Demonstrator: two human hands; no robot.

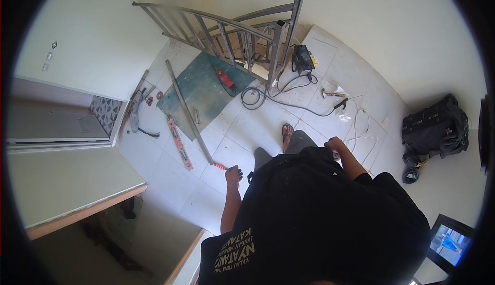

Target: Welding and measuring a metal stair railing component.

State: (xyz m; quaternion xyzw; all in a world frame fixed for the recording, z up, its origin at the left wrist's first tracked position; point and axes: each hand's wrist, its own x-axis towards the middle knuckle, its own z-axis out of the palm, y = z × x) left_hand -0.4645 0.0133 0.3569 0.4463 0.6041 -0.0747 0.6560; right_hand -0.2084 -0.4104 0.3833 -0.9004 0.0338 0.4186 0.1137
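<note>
My left hand (233,175) is closed around a slim tool with an orange ribbed end (220,167) that points left. That end is close to the lower tip of a long grey metal bar (188,110), which lies slantwise on the floor and across a green sheet (180,86). On my other side, my right hand (336,144) hangs by my leg with its fingers curled in; what it holds, if anything, is hidden. Left of the bar lies a red spirit level (179,143). A red angle grinder (225,80) rests on the green sheet.
A grey metal railing (227,27) stands ahead. Beside it is a black welding machine (302,59), whose cable (304,108) loops over the tiles. A hammer (332,94) lies at right. Black bags (435,127) sit along the right wall; a stair opening (103,238) is lower left.
</note>
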